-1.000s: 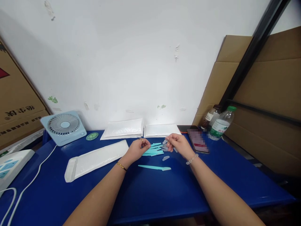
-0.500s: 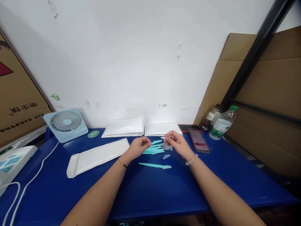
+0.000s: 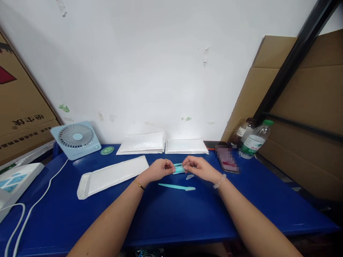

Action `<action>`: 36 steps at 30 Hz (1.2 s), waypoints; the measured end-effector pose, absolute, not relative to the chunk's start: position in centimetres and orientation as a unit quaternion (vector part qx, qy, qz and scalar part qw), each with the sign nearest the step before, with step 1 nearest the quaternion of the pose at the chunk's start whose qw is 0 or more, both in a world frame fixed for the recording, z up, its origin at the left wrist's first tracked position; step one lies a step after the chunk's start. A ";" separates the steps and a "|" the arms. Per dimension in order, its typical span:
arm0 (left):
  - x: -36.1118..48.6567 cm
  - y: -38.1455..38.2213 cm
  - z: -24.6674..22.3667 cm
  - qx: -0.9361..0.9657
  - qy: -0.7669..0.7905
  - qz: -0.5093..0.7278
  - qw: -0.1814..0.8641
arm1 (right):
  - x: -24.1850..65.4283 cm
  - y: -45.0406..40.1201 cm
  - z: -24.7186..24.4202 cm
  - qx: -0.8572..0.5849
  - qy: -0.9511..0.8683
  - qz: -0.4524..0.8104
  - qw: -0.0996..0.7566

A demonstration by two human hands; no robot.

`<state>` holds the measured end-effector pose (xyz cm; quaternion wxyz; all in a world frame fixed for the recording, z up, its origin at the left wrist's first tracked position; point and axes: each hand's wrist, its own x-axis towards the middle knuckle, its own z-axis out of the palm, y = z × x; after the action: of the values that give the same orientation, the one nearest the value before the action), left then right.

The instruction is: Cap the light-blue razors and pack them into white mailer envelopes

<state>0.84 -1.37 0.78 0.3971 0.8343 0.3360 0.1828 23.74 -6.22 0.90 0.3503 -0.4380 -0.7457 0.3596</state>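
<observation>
My left hand (image 3: 163,169) and my right hand (image 3: 197,167) are close together over the middle of the blue table. Several turquoise sticks (image 3: 179,170) show between them, the left ends hidden by my left fingers and the right ends by my right fingers. Both hands have their fingers closed on these sticks. A small translucent cap (image 3: 189,177) lies beside my right fingertips. Nearer to me a single turquoise stick with a bladed end (image 3: 177,187) lies flat. Left of my left hand is a long white padded envelope (image 3: 115,175).
Two stacks of white envelopes (image 3: 144,143) (image 3: 187,146) rest against the wall. A blue fan (image 3: 77,139), a green disc (image 3: 107,150) and a power strip (image 3: 18,182) stand left. A phone (image 3: 229,160) and two bottles (image 3: 255,141) are at the right.
My right hand has moved down to the sticks and closed on them. My left hand has shifted slightly down and right. The sticks now show as a compact group between my hands.
</observation>
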 end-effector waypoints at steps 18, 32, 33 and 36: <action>0.9 -0.5 -0.4 0.899 0.381 0.172 0.130 | 24.0 -6.1 1.1 -0.467 -0.862 0.145 0.136; 0.6 -0.5 0.0 0.866 0.409 0.238 0.161 | 25.9 -5.4 0.8 -0.528 -0.770 0.198 0.297; 0.5 -0.4 -0.1 0.866 0.407 0.239 0.165 | 25.8 -5.4 0.9 -0.531 -0.770 0.187 0.300; 0.5 -0.3 -0.2 0.867 0.405 0.234 0.173 | 25.7 -5.4 1.0 -0.534 -0.772 0.168 0.301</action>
<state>0.51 -0.30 -0.15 0.1729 0.8665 0.4054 0.2343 25.71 -5.40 0.99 0.3007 -0.5337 -0.7722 0.1683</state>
